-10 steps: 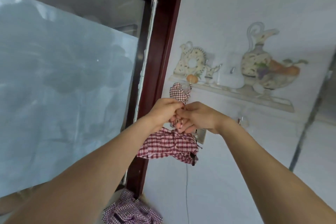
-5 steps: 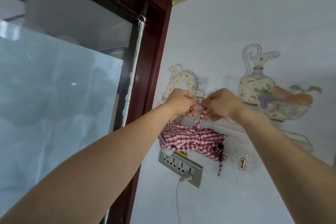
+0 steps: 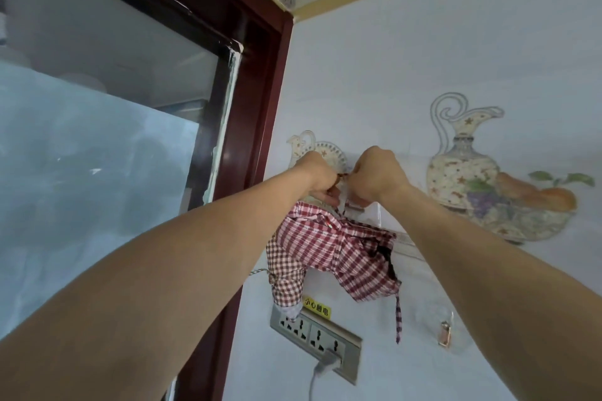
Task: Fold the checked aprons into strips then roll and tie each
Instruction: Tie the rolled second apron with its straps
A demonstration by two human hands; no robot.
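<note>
A red-and-white checked apron (image 3: 332,247), bundled into a loose roll, hangs against the wall just under my two raised hands. My left hand (image 3: 317,174) and my right hand (image 3: 374,172) are close together above it, each with fingers curled and pinching the apron's thin tie (image 3: 342,177) between them. One loose tie strap (image 3: 398,319) dangles down from the bundle's right end. A metal wall hook (image 3: 355,207) shows right below my right hand; whether the tie is over it is hidden by my fingers.
A double wall socket (image 3: 316,337) with a plugged-in white cable sits below the apron, under a yellow warning label (image 3: 316,305). A small clear hook (image 3: 445,334) is at the right. A dark red door frame (image 3: 247,153) and frosted glass (image 3: 97,153) stand at the left.
The view has tilted upward along the wall. My hands have lifted the bundled apron higher and moved a little apart, still gripping the tie. The apron lying at the bottom has left the view.
</note>
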